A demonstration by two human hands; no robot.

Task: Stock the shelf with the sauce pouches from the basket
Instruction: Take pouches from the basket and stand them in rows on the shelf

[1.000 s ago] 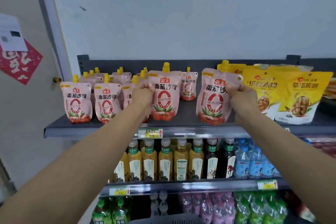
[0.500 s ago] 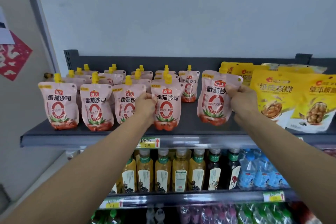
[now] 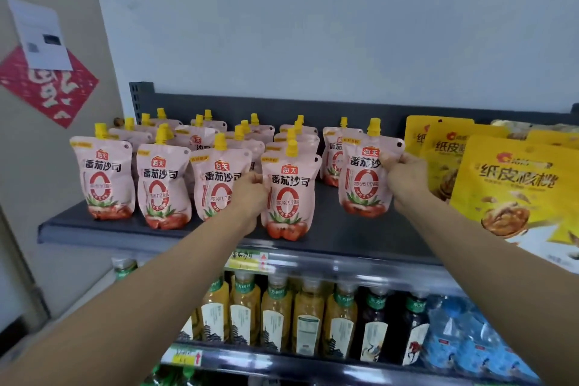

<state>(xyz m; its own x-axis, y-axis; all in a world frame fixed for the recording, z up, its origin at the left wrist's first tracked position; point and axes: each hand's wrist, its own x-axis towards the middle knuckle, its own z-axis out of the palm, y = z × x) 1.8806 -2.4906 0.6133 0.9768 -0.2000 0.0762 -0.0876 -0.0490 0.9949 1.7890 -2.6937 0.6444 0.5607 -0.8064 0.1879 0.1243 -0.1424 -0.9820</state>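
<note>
1. Left hand (image 3: pixel 249 197) closed on left edge of front-row sauce pouch (image 3: pixel 289 197); thumb over the pouch face, other fingers behind it. Pouch upright, base on the top shelf (image 3: pixel 344 238), near the front lip.
2. Right hand (image 3: pixel 405 180) pinching upper right edge of second pouch (image 3: pixel 363 178), fingertips (image 3: pixel 387 163) on the printed face. Pouch upright, tilted slightly, base at or just above shelf surface; contact cannot be told.
3. Left of the left grip: three more pink pouches (image 3: pixel 163 188) in the front row, upright, yellow caps up, none touched.
4. Behind both grips: further rows of the same pouches, reaching back to the shelf's rear panel.
5. Right of the right grip: yellow walnut bags (image 3: pixel 513 191), just beside the held pouch, leaning back.
6. Below both forearms: price tag (image 3: pixel 247 260) on shelf lip, then a lower shelf of bottled drinks (image 3: pixel 275 316).
7. Basket not in view.
</note>
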